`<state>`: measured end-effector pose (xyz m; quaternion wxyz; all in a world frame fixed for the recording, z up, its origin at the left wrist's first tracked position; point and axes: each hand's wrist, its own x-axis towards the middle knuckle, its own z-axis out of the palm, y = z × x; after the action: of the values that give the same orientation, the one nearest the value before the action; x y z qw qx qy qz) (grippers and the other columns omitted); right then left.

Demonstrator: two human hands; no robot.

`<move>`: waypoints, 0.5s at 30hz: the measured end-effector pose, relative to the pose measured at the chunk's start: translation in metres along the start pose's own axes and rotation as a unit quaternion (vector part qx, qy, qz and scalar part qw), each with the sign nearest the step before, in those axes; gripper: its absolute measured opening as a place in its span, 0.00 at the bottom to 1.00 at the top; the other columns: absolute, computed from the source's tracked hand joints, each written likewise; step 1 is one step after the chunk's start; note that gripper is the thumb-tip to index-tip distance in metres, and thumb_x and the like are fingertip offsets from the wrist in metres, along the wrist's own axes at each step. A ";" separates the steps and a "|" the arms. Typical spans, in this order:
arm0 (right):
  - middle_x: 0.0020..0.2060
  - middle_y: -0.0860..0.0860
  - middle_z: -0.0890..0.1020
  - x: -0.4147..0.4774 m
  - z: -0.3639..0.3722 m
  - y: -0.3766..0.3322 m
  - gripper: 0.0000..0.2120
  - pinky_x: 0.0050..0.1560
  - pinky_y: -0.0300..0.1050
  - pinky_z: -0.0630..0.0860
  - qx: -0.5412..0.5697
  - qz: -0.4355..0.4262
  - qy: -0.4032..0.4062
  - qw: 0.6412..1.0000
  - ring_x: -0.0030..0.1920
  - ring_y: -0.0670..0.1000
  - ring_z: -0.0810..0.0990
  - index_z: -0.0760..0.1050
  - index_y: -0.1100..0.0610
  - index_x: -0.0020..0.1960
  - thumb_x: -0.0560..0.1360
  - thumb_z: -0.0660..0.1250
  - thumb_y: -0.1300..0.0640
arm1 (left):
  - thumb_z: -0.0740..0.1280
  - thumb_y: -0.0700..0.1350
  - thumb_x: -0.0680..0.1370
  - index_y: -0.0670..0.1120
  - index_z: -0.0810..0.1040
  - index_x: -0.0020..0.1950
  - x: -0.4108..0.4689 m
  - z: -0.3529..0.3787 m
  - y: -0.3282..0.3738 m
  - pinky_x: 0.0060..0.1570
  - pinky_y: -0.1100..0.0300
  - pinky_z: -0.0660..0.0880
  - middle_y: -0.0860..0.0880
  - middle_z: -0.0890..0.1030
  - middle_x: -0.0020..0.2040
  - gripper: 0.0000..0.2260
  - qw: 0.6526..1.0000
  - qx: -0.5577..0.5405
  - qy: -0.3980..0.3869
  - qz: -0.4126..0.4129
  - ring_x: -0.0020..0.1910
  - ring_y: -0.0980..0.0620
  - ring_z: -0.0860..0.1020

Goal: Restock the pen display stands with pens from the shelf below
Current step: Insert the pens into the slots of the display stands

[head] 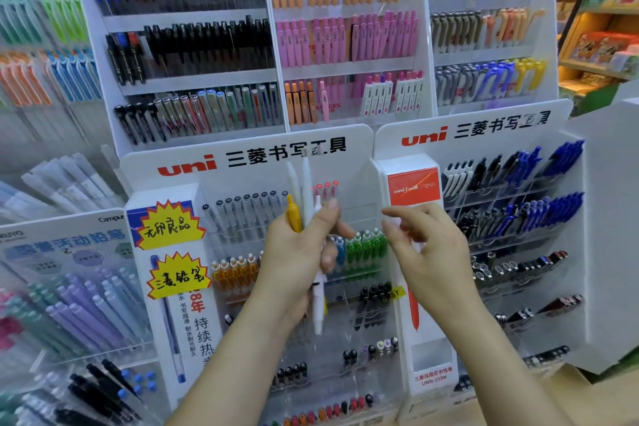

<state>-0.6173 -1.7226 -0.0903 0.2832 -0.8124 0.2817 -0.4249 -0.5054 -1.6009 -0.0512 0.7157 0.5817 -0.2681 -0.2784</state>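
Observation:
My left hand [301,252] is shut on a small bunch of pens [306,190]: several white ones standing upright and one yellow-orange pen [294,216], with a white pen's lower end [318,308] hanging below the fist. My right hand [425,242] hovers just to the right of the bunch, fingers spread and curled, holding nothing. Both hands are in front of the left uni display stand [249,157], whose clear tiers hold grey, orange, green and black pens. A second uni stand [498,130] with blue and black pens is at the right.
Taller white racks [276,73] behind hold rows of black, orange, pink and purple pens. A Kokuyo pencil display [69,270] stands at the left. A white panel [608,218] juts in at the right. Yellow shelves of goods [598,28] fill the far right.

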 end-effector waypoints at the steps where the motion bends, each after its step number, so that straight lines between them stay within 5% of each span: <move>1: 0.43 0.45 0.78 -0.006 -0.004 -0.012 0.12 0.48 0.41 0.75 0.097 0.053 -0.031 0.993 0.45 0.44 0.77 0.79 0.48 0.59 0.77 0.66 0.49 | 0.65 0.49 0.77 0.36 0.74 0.44 -0.002 0.002 0.002 0.23 0.64 0.64 0.51 0.75 0.26 0.14 0.997 -0.067 -0.011 -0.021 0.21 0.55 0.65; 3: 0.50 0.45 0.82 -0.022 -0.006 -0.032 0.20 0.54 0.45 0.79 0.284 0.169 -0.183 0.926 0.51 0.43 0.81 0.74 0.44 0.65 0.75 0.62 0.41 | 0.65 0.48 0.77 0.41 0.72 0.44 -0.003 0.006 0.001 0.23 0.64 0.63 0.47 0.76 0.30 0.11 0.987 -0.152 -0.013 -0.041 0.20 0.55 0.65; 6: 0.54 0.45 0.83 -0.046 0.001 -0.050 0.21 0.53 0.51 0.80 0.388 0.223 -0.358 0.819 0.53 0.49 0.83 0.68 0.36 0.68 0.75 0.61 0.40 | 0.64 0.47 0.78 0.42 0.71 0.43 -0.005 0.011 -0.003 0.25 0.63 0.66 0.46 0.75 0.31 0.10 0.983 -0.179 0.015 -0.046 0.22 0.54 0.67; 10: 0.37 0.46 0.79 -0.055 0.010 -0.046 0.18 0.33 0.43 0.77 0.393 0.202 -0.318 0.839 0.35 0.50 0.79 0.70 0.40 0.68 0.78 0.62 0.49 | 0.63 0.47 0.80 0.41 0.74 0.41 -0.011 0.014 -0.004 0.30 0.59 0.75 0.45 0.79 0.33 0.11 0.987 -0.154 0.030 -0.033 0.28 0.51 0.75; 15: 0.39 0.52 0.80 -0.055 0.006 -0.047 0.15 0.28 0.43 0.74 0.370 0.205 -0.329 0.844 0.34 0.52 0.79 0.71 0.46 0.65 0.78 0.62 0.50 | 0.60 0.49 0.81 0.40 0.80 0.45 -0.018 0.014 -0.005 0.48 0.60 0.80 0.47 0.85 0.42 0.15 0.999 -0.005 0.011 0.033 0.44 0.52 0.83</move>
<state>-0.6281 -1.6508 -0.0893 0.7193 -0.6631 0.1545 -0.1376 -0.5284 -1.5989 -0.0548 0.7302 0.5722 -0.2779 -0.2493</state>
